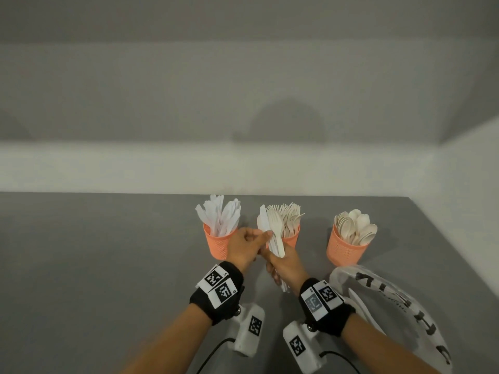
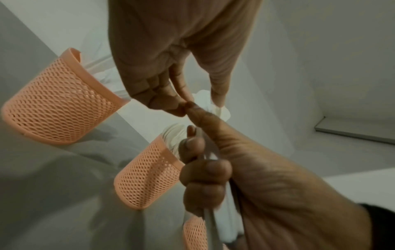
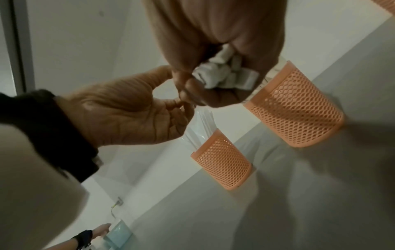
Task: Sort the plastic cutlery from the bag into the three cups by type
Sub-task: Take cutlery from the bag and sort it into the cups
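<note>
Right hand (image 1: 283, 265) grips a mixed bundle of cutlery (image 1: 274, 238) around the handles, fingers curled about it, the heads fanned upward toward 12 o'clock; a fork (image 1: 276, 225) faces front and a knife blade lies behind it. Left hand (image 1: 244, 247), at 9 o'clock of the bundle, pinches one piece near its head between thumb and forefinger, the remaining fingers curled. Three orange mesh cups stand in a row on the grey counter (image 1: 108, 265): the knife cup (image 1: 216, 244) at 10 o'clock of the hands, the fork cup (image 1: 293, 237) directly behind the bundle at 12 o'clock, the spoon cup (image 1: 344, 249) at 2 o'clock, all well filled. The bag (image 1: 405, 298), a white plastic carrier, lies at 4 o'clock beside the right wrist, and at least one white piece shows inside it. Judged step: separating a single piece from the bundle. To do it well, the right hand should loosen only slightly so that the pinched piece slides out along its length without dragging neighbours; its type should be confirmed by the head, then it should be lowered handle-first into the matching cup, avoiding the crowded heads. Bold black lettering runs along the bag, too distorted to read as a word; the wrist bands carry black-and-white square code markers
</note>
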The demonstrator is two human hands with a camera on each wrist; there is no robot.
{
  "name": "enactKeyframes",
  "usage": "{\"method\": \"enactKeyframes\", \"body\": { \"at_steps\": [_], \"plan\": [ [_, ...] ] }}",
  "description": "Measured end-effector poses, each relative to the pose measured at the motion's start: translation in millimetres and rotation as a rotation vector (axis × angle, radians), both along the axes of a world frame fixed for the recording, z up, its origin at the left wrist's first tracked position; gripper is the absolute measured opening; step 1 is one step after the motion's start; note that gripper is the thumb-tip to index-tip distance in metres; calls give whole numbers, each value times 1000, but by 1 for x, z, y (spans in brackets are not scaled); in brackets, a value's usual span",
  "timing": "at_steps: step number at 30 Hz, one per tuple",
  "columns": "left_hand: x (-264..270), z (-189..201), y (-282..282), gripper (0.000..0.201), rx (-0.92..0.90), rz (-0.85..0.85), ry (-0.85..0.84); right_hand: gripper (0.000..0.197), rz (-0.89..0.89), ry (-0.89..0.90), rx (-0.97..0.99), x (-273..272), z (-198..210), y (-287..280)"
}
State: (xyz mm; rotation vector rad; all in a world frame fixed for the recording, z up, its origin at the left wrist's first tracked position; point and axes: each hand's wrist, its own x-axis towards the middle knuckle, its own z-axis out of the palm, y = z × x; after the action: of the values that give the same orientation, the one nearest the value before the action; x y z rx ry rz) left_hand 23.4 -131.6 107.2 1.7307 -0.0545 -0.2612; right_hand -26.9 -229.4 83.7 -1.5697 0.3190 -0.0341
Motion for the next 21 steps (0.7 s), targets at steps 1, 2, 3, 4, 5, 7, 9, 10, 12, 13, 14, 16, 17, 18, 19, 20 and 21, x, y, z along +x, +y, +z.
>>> {"method": "enactKeyframes", "body": {
  "at_steps": [1,2,3,4,5,7,9,10,12,13,14,16,17,18,19,20,21],
  "plan": [
    [-1,-2,0,29,37,-21,-12,8,7,-10,-12,0,-1,0],
    [-1,-4,-1,26,62,-32,-14,11,14,-19,-23,0,-1,1],
    [0,-6,-1,22,79,-35,-11,16,21,-27,-34,1,-2,2],
    [1,-6,-1,18,93,-30,-12,20,29,-31,-44,1,-3,3],
    [1,-5,0,16,102,-30,-12,23,34,-34,-49,2,-3,3],
    [3,-4,0,17,125,-48,3,26,42,-45,-27,1,-4,3],
    [5,-3,2,22,141,-65,30,20,41,-30,36,0,-5,2],
    [6,-3,3,23,138,-68,44,18,36,-12,66,-1,-5,2],
    [6,-3,3,18,126,-85,60,30,22,34,99,-1,-7,2],
    [6,-3,3,16,117,-87,60,34,17,55,104,0,-8,1],
    [5,-3,3,14,105,-76,57,37,16,73,103,1,-9,0],
    [4,-3,2,15,45,-13,49,37,16,86,94,3,-11,-2],
    [3,-2,1,15,5,35,38,35,9,88,86,4,-10,-3],
    [3,-1,1,15,-37,89,22,33,-3,88,82,4,-8,-4],
    [3,1,2,14,-91,142,-1,31,-21,88,84,4,-7,-6],
    [3,4,3,13,-152,188,-23,29,-42,89,89,3,-6,-8],
    [4,6,4,15,-200,224,-41,28,-57,89,90,2,-5,-10]
  ]
}}
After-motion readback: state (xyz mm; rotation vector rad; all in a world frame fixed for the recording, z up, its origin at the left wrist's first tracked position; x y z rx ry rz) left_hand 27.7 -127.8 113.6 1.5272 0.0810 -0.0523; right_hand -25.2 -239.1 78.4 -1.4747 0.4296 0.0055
